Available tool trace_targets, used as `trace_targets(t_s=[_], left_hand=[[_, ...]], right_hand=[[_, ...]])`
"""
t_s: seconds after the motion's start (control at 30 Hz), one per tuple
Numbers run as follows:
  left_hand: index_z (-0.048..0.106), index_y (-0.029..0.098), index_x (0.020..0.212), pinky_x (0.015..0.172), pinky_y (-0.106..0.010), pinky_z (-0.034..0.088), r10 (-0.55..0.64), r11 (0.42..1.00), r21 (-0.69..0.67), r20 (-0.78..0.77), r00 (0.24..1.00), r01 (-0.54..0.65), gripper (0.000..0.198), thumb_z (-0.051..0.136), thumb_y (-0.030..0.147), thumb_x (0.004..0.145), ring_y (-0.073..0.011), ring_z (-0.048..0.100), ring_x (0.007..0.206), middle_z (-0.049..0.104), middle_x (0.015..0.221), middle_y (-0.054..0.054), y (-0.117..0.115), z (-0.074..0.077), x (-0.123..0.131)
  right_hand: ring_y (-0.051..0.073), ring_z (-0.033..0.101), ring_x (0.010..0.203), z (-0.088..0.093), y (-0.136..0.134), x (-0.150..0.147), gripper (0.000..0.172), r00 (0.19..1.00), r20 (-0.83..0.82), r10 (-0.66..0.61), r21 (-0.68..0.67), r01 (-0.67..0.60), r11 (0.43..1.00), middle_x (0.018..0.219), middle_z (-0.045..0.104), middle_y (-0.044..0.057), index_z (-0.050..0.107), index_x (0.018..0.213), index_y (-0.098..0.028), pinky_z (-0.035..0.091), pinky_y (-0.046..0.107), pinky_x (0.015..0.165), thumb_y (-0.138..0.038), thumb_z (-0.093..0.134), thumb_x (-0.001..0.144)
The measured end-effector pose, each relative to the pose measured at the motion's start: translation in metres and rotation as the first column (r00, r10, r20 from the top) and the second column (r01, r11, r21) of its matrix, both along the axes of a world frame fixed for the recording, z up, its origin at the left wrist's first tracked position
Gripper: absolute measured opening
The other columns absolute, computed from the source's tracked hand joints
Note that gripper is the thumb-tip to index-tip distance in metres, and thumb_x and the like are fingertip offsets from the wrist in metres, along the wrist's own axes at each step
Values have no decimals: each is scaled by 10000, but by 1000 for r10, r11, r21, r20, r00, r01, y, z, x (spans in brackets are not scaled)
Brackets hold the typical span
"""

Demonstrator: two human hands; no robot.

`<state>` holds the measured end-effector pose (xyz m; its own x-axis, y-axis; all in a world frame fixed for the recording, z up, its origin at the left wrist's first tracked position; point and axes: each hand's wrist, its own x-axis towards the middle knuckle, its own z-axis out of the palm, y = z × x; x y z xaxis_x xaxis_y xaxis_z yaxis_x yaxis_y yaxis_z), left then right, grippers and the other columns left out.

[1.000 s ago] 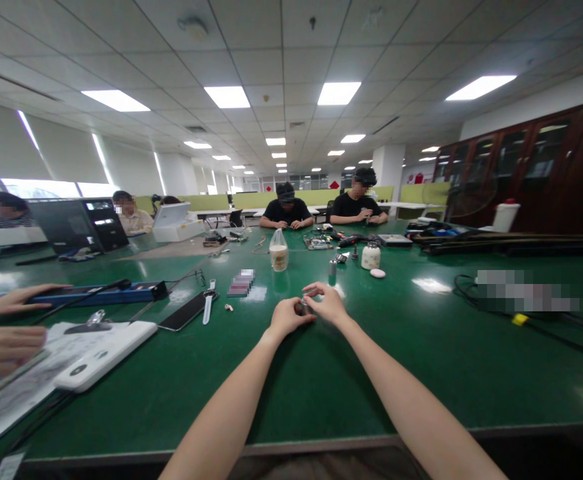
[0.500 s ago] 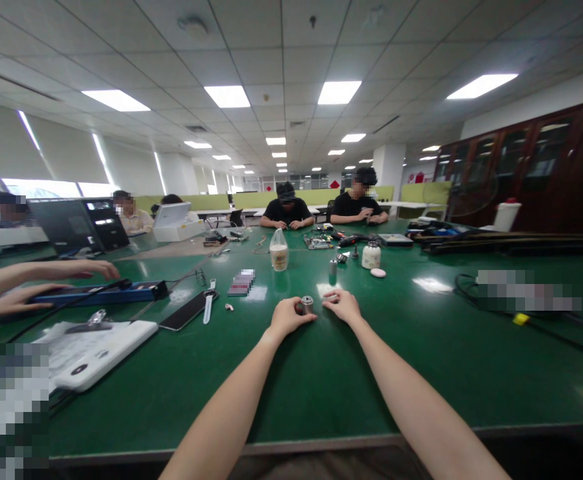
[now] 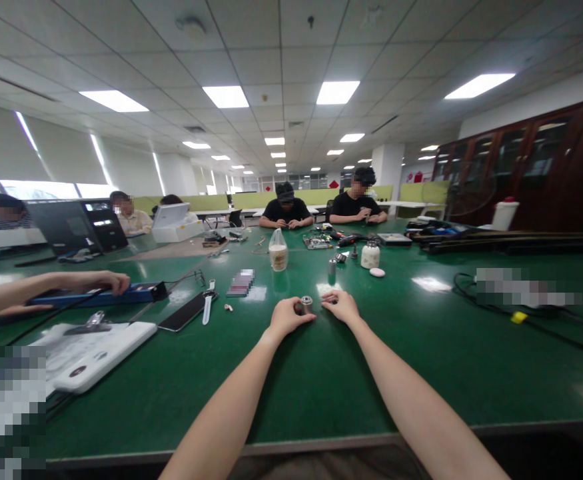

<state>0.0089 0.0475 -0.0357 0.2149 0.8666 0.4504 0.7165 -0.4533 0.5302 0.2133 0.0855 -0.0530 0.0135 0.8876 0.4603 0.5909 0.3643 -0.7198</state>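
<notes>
My left hand (image 3: 286, 317) is closed around a short metal cylinder (image 3: 306, 304) with a round, ringed top, held upright at the table surface. Just to its right, my right hand (image 3: 342, 306) has its fingers curled in towards the thumb, apart from the cylinder. Whatever small thing its fingertips may pinch is too small to make out. Beyond the right hand a second metal cylinder (image 3: 332, 267) stands upright, with small metal parts (image 3: 342, 257) behind it.
On the green table (image 3: 291, 400) are a bagged cup (image 3: 278, 256), a white jar (image 3: 370, 255), its pale lid (image 3: 377, 273), a watch (image 3: 208, 308), a dark tablet (image 3: 184, 312) and a clipboard (image 3: 106, 353). A co-worker's hand (image 3: 114, 281) is over a blue power strip (image 3: 144, 292). Cables (image 3: 546, 333) lie right.
My hands and the metal cylinder have hardly moved. At the left, the co-worker's hand has shifted right along the blue strip, its fingers now bent down.
</notes>
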Motion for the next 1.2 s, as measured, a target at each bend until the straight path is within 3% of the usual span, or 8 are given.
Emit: trace_targets(t_s=[0.2, 0.47, 0.77, 1.0, 1.07, 1.2], left_hand=[[697, 177, 840, 563, -246, 395, -1, 1000, -10, 3, 1000, 1, 459, 739, 566, 600, -189, 628, 661, 696, 731, -32, 0, 0, 0], [693, 170, 819, 551, -244, 375, -6, 1000, -1, -14, 1000, 6, 453, 736, 567, 605, -177, 611, 632, 685, 712, -28, 3, -2, 0], [704, 171, 863, 555, -239, 381, -19, 1000, -2, 8, 1000, 19, 456, 740, 548, 610, -172, 611, 638, 683, 717, -25, 4, -4, -1], [689, 166, 793, 544, -239, 383, -8, 1000, -10, 2, 1000, 8, 451, 740, 568, 595, -176, 610, 626, 683, 702, -31, 3, -3, -1], [686, 168, 791, 550, -239, 388, -3, 1000, -10, 3, 1000, 4, 444, 745, 561, 593, -177, 612, 630, 688, 711, -33, 3, -3, 0], [686, 166, 809, 553, -236, 385, -4, 1000, -16, 1, 1000, 4, 405, 754, 512, 610, -168, 609, 622, 690, 714, -31, 3, -3, 1]], right_hand=[[202, 710, 745, 19, -7, -12, 142, 995, -87, 49, 82, -42, 996, 770, 749, 32, 712, 850, -210, 544, 311, 697, -257, 667, 724], [173, 705, 740, 35, -21, -49, 130, 960, -121, 251, 185, -227, 956, 766, 742, 16, 698, 865, -212, 551, 294, 735, -246, 664, 744], [172, 694, 739, 35, -29, -50, 86, 982, -37, 185, 183, -176, 967, 747, 735, -6, 698, 827, -238, 524, 282, 715, -264, 669, 750], [170, 658, 646, 38, -32, -49, 220, 998, -26, 53, 196, -47, 979, 666, 694, -17, 668, 937, -249, 494, 273, 608, -386, 655, 766], [168, 659, 676, 39, -32, -50, 233, 997, -40, 63, 222, -52, 974, 720, 704, -9, 658, 955, -244, 508, 280, 638, -377, 653, 764], [168, 683, 798, 37, -31, -51, 243, 979, -46, 196, 227, -181, 957, 883, 732, 10, 660, 991, -243, 529, 294, 746, -291, 646, 753]])
